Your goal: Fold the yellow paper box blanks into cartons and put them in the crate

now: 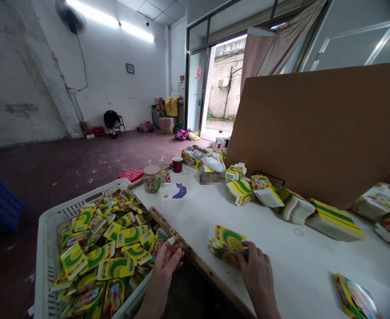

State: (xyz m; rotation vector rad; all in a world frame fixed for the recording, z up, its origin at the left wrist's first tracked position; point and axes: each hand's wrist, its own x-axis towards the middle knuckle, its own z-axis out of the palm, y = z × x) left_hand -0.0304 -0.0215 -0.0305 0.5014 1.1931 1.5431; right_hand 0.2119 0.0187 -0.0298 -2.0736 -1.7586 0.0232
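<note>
My right hand (pixel 257 267) grips the near right end of a small stack of flat yellow-green cartons (pixel 227 241) on the white table, thumb in front and fingers behind. Over the right rim of a white plastic basket (pixel 47 248), my left hand (pixel 167 260) is loosely curled with its fingers apart. Something white shows at one of its fingertips; I cannot tell what it is. Beside that hand, yellow-green printed cartons (pixel 130 236) lie in a loose heap that fills the basket.
Stacks of flat cartons (pixel 334 221) line the back of the table (pixel 195 217), before a large brown cardboard sheet (pixel 317 133). A red mug (pixel 177 165), a lidded jar (pixel 152 180) and another carton (pixel 356 297) are on the table. A blue crate (pixel 0 206) stands left.
</note>
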